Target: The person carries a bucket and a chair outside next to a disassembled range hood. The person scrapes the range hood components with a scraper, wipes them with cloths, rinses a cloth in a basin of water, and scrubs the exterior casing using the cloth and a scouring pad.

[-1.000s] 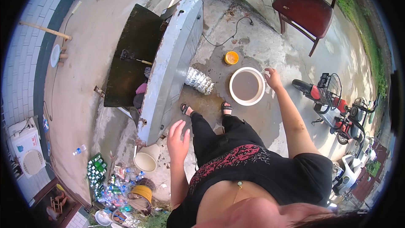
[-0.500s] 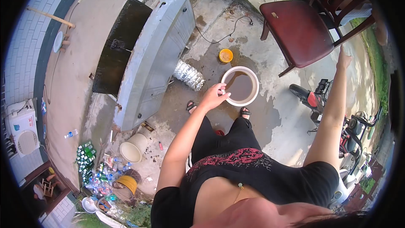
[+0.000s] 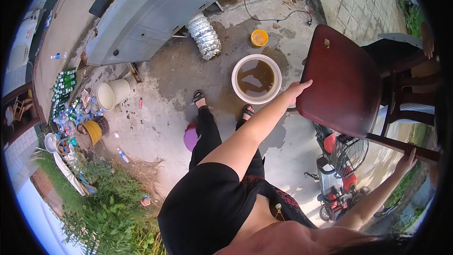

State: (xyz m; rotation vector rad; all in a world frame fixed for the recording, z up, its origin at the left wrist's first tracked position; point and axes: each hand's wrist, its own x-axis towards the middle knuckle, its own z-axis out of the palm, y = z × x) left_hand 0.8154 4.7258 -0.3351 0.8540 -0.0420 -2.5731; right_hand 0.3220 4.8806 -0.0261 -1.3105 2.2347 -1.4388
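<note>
A chair with a dark red seat (image 3: 340,85) is at the right, close to the camera. My left hand (image 3: 298,90) grips the front edge of the seat, thumb on its top, other fingers mostly hidden beneath. My right hand (image 3: 406,161) is closed on a dark wooden bar of the same chair, at the lower right. Left of the seat, a white basin (image 3: 235,76) of brown water stands on wet concrete. A small yellow tub (image 3: 259,38) sits behind it.
Another person's hand (image 3: 427,41) shows at the far right, near the chair back. A grey metal unit (image 3: 155,19) with a foil duct (image 3: 205,37) stands upper left. A purple stool (image 3: 190,137) is beside my leg; bottles (image 3: 63,87), a white bucket (image 3: 112,94) and a red vehicle (image 3: 330,160) are around.
My view has turned right. The chair appears larger and closer. My left hand has moved from near the basin to the seat edge; my right hand has shifted down along the chair and closed on it.
</note>
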